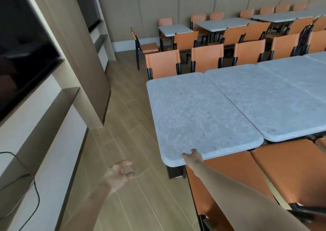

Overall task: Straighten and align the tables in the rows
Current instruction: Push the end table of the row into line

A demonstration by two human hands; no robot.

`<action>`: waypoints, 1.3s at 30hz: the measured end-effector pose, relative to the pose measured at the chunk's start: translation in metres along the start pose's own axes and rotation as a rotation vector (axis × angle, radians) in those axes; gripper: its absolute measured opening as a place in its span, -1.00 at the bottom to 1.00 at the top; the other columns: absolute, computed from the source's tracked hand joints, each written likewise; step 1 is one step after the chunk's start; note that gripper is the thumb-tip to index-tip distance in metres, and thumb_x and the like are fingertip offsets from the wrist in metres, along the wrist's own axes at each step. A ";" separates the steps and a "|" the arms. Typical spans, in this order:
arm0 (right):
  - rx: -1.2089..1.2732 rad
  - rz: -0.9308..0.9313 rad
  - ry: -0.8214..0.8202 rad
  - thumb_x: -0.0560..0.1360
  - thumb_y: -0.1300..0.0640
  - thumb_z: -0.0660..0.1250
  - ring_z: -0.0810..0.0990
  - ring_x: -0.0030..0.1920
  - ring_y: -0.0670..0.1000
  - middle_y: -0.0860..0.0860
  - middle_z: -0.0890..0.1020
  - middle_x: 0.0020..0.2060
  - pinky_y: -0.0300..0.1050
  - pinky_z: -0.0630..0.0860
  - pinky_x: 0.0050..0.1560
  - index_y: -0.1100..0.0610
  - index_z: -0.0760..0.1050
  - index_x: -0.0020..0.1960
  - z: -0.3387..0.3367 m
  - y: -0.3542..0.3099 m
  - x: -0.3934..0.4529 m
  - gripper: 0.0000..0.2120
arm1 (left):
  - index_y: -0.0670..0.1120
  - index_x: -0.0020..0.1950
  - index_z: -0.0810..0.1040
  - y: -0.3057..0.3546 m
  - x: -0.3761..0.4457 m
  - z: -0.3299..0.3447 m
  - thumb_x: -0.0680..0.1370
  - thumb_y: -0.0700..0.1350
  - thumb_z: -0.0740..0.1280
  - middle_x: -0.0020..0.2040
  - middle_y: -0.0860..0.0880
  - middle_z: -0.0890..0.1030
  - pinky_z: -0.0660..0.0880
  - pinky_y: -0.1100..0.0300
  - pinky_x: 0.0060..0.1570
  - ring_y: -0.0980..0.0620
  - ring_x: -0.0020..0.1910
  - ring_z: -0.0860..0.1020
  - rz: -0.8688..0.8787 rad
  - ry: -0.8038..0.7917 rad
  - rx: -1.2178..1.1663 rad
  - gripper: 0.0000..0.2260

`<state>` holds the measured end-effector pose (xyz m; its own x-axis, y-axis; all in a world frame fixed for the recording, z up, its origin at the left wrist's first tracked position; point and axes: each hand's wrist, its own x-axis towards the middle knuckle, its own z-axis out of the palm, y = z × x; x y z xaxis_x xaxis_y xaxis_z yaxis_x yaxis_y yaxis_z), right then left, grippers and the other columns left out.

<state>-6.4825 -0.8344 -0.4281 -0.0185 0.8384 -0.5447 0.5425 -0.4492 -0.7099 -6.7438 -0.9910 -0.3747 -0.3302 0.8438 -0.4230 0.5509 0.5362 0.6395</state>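
Table (199, 110) edge sits pinched in right hand (192, 157) grip.

Rough count: seven grey tables (197, 114), four in the near row lower right, three in the far row upper right. Orange chairs (163, 63), around twenty, hard to tell. Two hands (118, 176), one black screen (23, 54).

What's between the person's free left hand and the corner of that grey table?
Only bare wood-plank floor, seen in the head view. The left hand hangs open over it, while the right hand grips the end table at its edge.
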 end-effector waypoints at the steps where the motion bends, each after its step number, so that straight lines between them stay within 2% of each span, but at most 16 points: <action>1: -0.032 -0.008 0.016 0.58 0.03 0.24 0.55 0.15 0.15 0.17 0.42 0.37 -0.01 0.54 0.03 0.18 0.17 0.58 0.002 -0.006 0.003 -0.38 | 0.22 0.28 0.53 -0.002 0.004 -0.009 0.53 0.01 0.46 0.26 0.03 0.57 0.44 0.25 0.05 0.07 0.24 0.50 0.018 -0.007 0.045 -0.65; 4: -0.115 -0.003 0.067 0.58 0.00 0.24 0.52 0.18 0.17 0.18 0.35 0.42 0.05 0.54 0.15 0.17 0.19 0.57 0.011 -0.016 0.022 -0.39 | 0.21 0.28 0.54 0.000 0.024 -0.028 0.53 0.03 0.43 0.34 0.11 0.53 0.41 0.22 0.18 0.07 0.28 0.50 0.074 -0.050 0.180 -0.67; 6: -0.146 0.009 0.082 0.58 -0.02 0.26 0.53 0.20 0.19 0.17 0.34 0.40 0.07 0.55 0.15 0.17 0.21 0.55 0.021 -0.017 0.034 -0.40 | 0.29 0.23 0.52 0.002 0.041 -0.033 0.51 0.07 0.42 0.43 0.18 0.44 0.38 0.19 0.27 0.10 0.36 0.44 0.094 -0.083 0.250 -0.69; 8: -0.186 0.031 0.092 0.58 -0.03 0.28 0.49 0.25 0.20 0.17 0.35 0.38 0.09 0.53 0.19 0.16 0.25 0.52 0.033 -0.014 0.044 -0.42 | 0.31 0.19 0.48 0.005 0.063 -0.033 0.52 0.03 0.42 0.48 0.21 0.35 0.34 0.25 0.29 0.17 0.34 0.40 0.136 -0.139 0.280 -0.71; 10: -0.245 0.067 0.116 0.57 -0.05 0.29 0.41 0.34 0.20 0.16 0.36 0.36 0.10 0.48 0.26 0.15 0.27 0.49 0.045 -0.011 0.055 -0.43 | 0.18 0.29 0.50 0.007 0.087 -0.031 0.57 -0.08 0.40 0.44 0.26 0.28 0.24 0.36 0.25 0.21 0.34 0.33 0.206 -0.206 0.291 -0.68; 12: -0.289 0.098 0.142 0.57 -0.07 0.30 0.35 0.38 0.19 0.15 0.33 0.37 0.11 0.44 0.30 0.13 0.28 0.46 0.056 -0.018 0.074 -0.45 | 0.13 0.37 0.49 0.011 0.122 -0.036 0.59 -0.11 0.38 0.40 0.28 0.22 0.17 0.37 0.28 0.22 0.42 0.25 0.264 -0.271 0.331 -0.64; 16: -0.357 0.097 0.219 0.56 -0.14 0.30 0.18 0.50 0.22 0.17 0.13 0.50 0.14 0.32 0.42 0.09 0.19 0.51 0.073 -0.053 0.126 -0.37 | 0.19 0.31 0.49 0.031 0.206 -0.067 0.56 -0.08 0.42 0.59 0.20 0.14 0.16 0.17 0.51 0.12 0.57 0.15 0.322 -0.303 0.389 -0.64; 19: -0.409 0.135 0.323 0.55 -0.17 0.32 0.01 0.58 0.23 0.22 -0.05 0.58 0.15 0.22 0.49 0.07 0.14 0.54 0.090 -0.090 0.172 -0.31 | 0.19 0.35 0.49 0.050 0.268 -0.101 0.56 -0.07 0.43 0.60 0.23 0.09 0.19 0.07 0.53 0.09 0.59 0.13 0.375 -0.317 0.465 -0.61; 22: -0.383 0.190 0.358 0.53 -0.19 0.36 0.01 0.59 0.23 0.23 -0.05 0.58 0.15 0.22 0.49 0.07 0.14 0.54 0.110 -0.124 0.205 -0.27 | 0.17 0.39 0.47 0.068 0.324 -0.135 0.55 -0.07 0.44 0.61 0.23 0.06 0.24 0.05 0.51 0.08 0.58 0.16 0.406 -0.330 0.581 -0.57; 26: -0.352 0.248 0.330 0.46 -0.32 0.37 0.02 0.59 0.23 0.24 -0.10 0.59 0.16 0.18 0.50 0.08 -0.05 0.60 0.142 -0.142 0.228 -0.04 | 0.14 0.44 0.43 0.085 0.390 -0.153 0.53 -0.09 0.46 0.63 0.18 0.03 0.26 0.06 0.50 0.09 0.58 0.16 0.482 -0.343 0.613 -0.50; 28: -0.405 0.293 0.298 0.40 -0.44 0.33 -0.10 0.61 0.26 0.29 -0.18 0.58 0.20 0.04 0.53 0.12 -0.21 0.62 0.160 -0.138 0.232 0.13 | 0.15 0.45 0.41 0.091 0.417 -0.146 0.52 -0.10 0.47 0.63 0.20 0.01 0.27 0.05 0.50 0.09 0.58 0.17 0.509 -0.403 0.625 -0.46; 30: -0.503 0.312 0.276 0.36 -0.51 0.30 -0.28 0.60 0.29 0.33 -0.29 0.56 0.28 -0.09 0.53 0.13 -0.32 0.61 0.175 -0.133 0.237 0.23 | 0.18 0.47 0.37 0.098 0.443 -0.135 0.51 -0.09 0.46 0.62 0.26 -0.03 0.28 0.00 0.50 0.07 0.59 0.15 0.543 -0.463 0.655 -0.43; 35: -0.507 0.430 0.379 0.30 -0.59 0.24 -0.29 0.58 0.35 0.35 -0.25 0.56 0.44 -0.08 0.46 0.08 -0.30 0.62 0.192 -0.146 0.255 0.25 | 0.17 0.55 0.26 0.114 0.512 -0.108 0.50 -0.09 0.47 0.63 0.25 -0.11 0.20 0.03 0.53 0.03 0.62 0.02 0.694 -0.628 0.799 -0.32; 39: -0.447 0.611 0.433 0.27 -0.64 0.18 -0.25 0.58 0.36 0.35 -0.21 0.57 0.52 0.04 0.41 -0.04 -0.44 0.59 0.202 -0.177 0.275 0.25 | 0.15 0.59 0.18 0.128 0.568 -0.098 0.52 -0.03 0.45 0.65 0.14 -0.14 0.12 0.05 0.55 0.01 0.62 -0.05 0.884 -0.686 0.909 -0.29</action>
<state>-6.7529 -0.5868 -0.5420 0.6551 0.5744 -0.4909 0.6335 -0.7716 -0.0574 -6.9358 -0.4406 -0.4704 0.6540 0.5690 -0.4986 0.7511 -0.5669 0.3383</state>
